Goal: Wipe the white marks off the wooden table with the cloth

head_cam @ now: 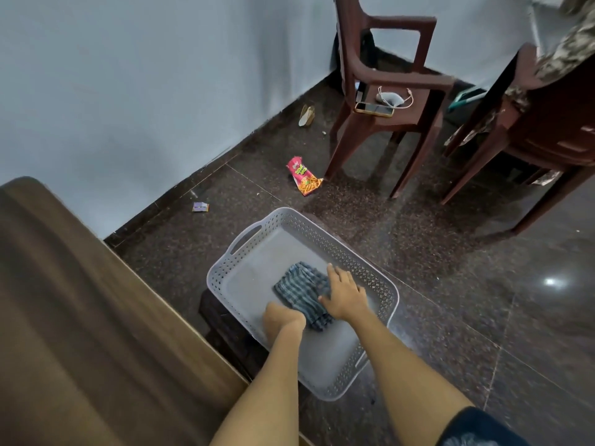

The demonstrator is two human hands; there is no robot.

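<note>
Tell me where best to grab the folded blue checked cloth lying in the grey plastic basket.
Probably pinch the folded blue checked cloth at its thick near edge, coming from above: it lies flat on the floor of the grey plastic basket, whose raised walls block a sideways approach.

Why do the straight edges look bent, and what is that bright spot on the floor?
Head view: the wide-angle lens bows the wooden table edge and the wall line; the spot is glare from a light on the polished floor; motion blur softens the left hand, right hand and checked cloth.
</note>
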